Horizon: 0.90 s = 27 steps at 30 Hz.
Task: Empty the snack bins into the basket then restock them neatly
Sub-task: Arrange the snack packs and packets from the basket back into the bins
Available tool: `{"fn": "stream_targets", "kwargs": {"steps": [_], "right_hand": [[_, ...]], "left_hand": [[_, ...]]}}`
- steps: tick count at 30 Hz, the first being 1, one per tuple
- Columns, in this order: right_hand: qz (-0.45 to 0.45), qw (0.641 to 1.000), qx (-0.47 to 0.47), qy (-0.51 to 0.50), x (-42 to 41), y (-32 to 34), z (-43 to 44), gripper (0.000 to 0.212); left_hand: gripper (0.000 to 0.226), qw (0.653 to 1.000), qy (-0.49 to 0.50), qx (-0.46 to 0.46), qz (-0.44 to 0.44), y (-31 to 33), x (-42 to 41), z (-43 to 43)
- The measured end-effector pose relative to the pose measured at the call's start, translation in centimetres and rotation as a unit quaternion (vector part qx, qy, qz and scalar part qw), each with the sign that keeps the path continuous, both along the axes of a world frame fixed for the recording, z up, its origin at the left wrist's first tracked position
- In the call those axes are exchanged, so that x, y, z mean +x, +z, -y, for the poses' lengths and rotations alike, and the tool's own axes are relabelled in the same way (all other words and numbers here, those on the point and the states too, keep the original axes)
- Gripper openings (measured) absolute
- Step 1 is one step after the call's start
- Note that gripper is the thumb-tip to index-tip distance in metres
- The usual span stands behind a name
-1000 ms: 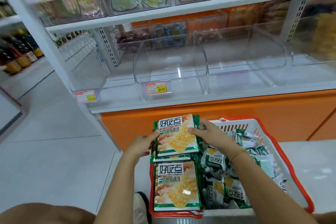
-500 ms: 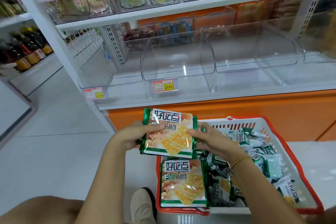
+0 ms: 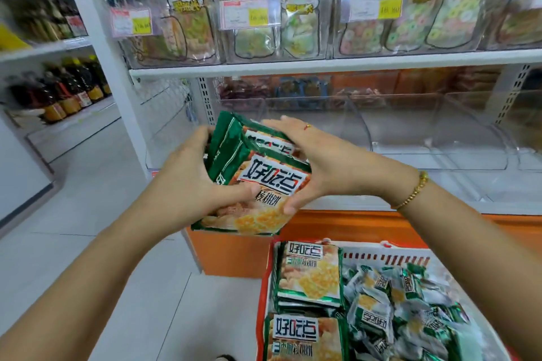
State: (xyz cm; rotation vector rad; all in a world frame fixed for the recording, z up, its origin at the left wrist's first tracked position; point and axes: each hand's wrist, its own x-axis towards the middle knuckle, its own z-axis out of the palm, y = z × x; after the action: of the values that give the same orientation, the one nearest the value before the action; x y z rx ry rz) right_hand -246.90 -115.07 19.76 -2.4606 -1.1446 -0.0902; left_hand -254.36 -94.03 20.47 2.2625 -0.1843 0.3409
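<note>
Animal-shaped clear pouches of sweets line the upper white shelf, with 3 pink-and-yellow price labels in front. Dark bottles stand on shelving at far left, above pale floor tiles.

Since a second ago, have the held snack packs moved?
Yes. The snack packs have risen from the basket up to the clear bins, gripped by left hand and right hand.
</note>
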Motion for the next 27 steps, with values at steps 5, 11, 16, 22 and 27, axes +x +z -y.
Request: {"fn": "stream_targets", "kwargs": {"steps": [5,11,16,22,27], "right_hand": [[0.111,0.994,-0.020,-0.001,1.9,1.7,0.0,0.106],[0.274,0.958,-0.019,-0.086,5.9,1.0,1.9,0.090],[0.268,0.940,-0.062,-0.204,11.1,-1.7,4.5,0.095],[0.108,0.938,-0.183,-0.274,18.6,-2.3,5.7,0.092],[0.003,0.941,-0.206,-0.268,24.9,-3.0,4.4,0.098]], "left_hand": [[0.076,0.994,-0.051,0.034,0.095,-0.7,3.1,0.4],[0.092,0.989,-0.045,0.041,0.137,-1.7,8.3,2.1],[0.070,0.983,0.052,0.172,0.041,-4.9,12.3,1.9],[0.040,0.947,-0.076,0.306,0.054,-7.2,14.0,3.8],[0.041,0.949,-0.092,0.303,0.000,-8.7,15.1,3.6]]}}
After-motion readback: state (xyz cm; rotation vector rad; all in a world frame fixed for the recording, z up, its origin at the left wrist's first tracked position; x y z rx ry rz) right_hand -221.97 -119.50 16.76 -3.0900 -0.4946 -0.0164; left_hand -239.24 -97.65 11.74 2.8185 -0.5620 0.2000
